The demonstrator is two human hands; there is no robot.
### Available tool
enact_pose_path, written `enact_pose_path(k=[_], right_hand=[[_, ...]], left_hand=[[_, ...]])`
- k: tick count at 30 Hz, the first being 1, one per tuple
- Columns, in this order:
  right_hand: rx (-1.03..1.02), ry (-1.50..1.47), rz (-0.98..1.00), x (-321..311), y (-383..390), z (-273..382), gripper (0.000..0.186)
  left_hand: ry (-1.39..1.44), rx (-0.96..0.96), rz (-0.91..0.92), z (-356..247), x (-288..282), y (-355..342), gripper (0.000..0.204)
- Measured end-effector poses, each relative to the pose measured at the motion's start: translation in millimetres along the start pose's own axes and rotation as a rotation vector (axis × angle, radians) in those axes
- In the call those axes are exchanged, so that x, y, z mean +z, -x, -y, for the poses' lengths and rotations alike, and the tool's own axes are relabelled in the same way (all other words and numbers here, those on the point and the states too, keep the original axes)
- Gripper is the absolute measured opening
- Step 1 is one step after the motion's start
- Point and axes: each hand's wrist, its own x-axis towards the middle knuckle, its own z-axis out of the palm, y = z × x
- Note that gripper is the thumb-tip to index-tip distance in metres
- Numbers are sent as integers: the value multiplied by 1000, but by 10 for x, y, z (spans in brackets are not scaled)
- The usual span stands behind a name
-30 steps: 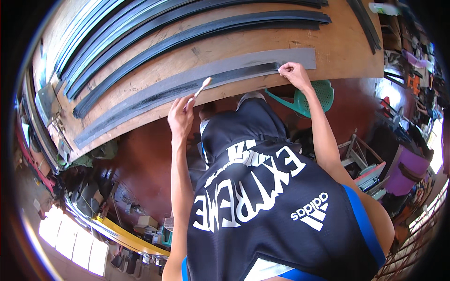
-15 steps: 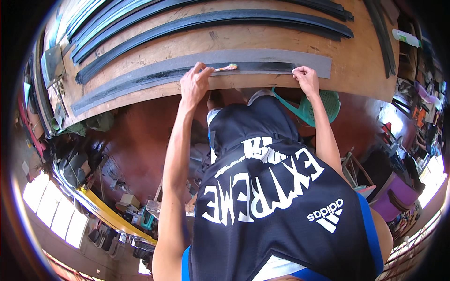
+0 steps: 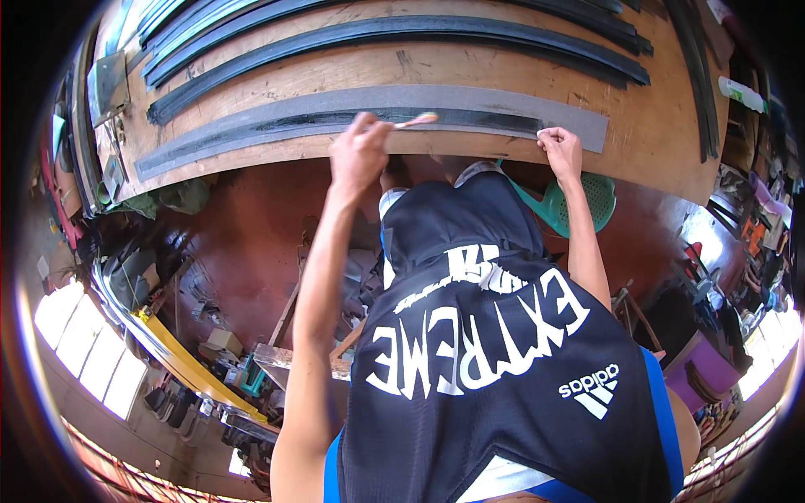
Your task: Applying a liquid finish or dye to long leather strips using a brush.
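My left hand [image 3: 359,156] grips a toothbrush [image 3: 417,121] by its handle, its head pointing right over the long strip. Motion smears the brush, so I cannot tell if its bristles touch. Below it lies a long, narrow black strip [image 3: 501,123], lengthwise on a wider grey strip [image 3: 587,130]. Part of the black strip looks wet or darker. My right hand [image 3: 562,153] is closed in a pinch at the right end of the black strip. What sits between its fingertips is too small to make out clearly.
Bundles of dark strips [image 3: 394,30] lie across the far side of the wooden table [image 3: 285,159]. More strips [image 3: 698,84] run down its right side, near a white bottle [image 3: 742,94]. Below the table's near edge stands a green plastic stool or basket [image 3: 587,206].
The whole view has shifted slightly to the right. The toothbrush was sharp before and is smeared now, with its head tipped a little upward. My right hand keeps its place at the strip's end.
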Motion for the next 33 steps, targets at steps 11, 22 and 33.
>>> enact_pose_path(k=[11,22,33], right_hand=[[0,-8,-8,36,3,-18,19],[-11,-52,-16,53,0,13,17],[-13,0,10,63,-13,29,18]], left_hand=[[-270,-306,-87,411,-158,326,10],[-85,-431,-198,289,195,427,4],[89,-585,-340,245,122,556,8]])
